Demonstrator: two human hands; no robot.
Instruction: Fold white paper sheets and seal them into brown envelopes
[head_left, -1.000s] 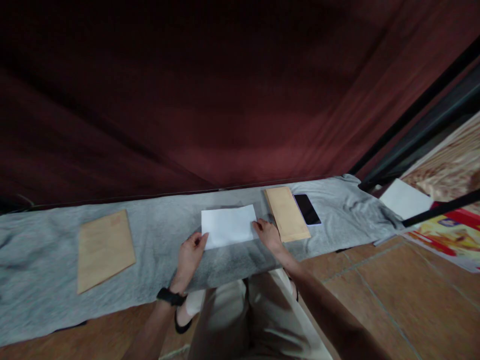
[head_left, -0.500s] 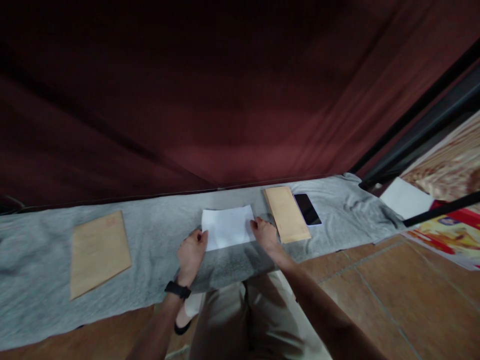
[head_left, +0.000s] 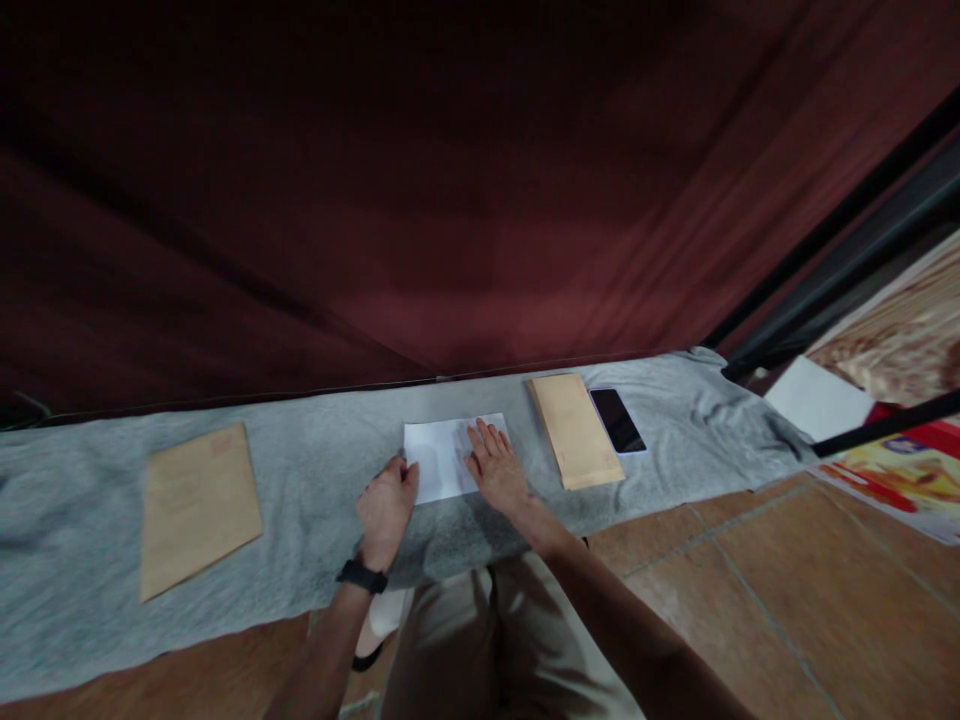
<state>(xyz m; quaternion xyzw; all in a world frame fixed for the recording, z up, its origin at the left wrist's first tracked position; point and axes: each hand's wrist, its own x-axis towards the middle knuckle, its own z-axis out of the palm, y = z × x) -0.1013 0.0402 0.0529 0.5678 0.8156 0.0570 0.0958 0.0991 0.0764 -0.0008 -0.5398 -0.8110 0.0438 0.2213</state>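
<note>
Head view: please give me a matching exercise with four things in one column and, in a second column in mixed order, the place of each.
Things:
1. white paper
2. phone
3. left envelope
4. watch

Places:
A. on the left wrist
B. alone at the left on the grey cloth
C. under the right hand
D. just right of the right envelope

Pairs: 1-C, 2-D, 3-B, 4-A

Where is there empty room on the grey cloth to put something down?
The widest bare patch of grey cloth lies between the tan paper envelope on the left and the left hand. A smaller patch lies right of the black phone. It is crowded where both hands, the right hand flat, press the white paper sheet near the second tan envelope.
</note>
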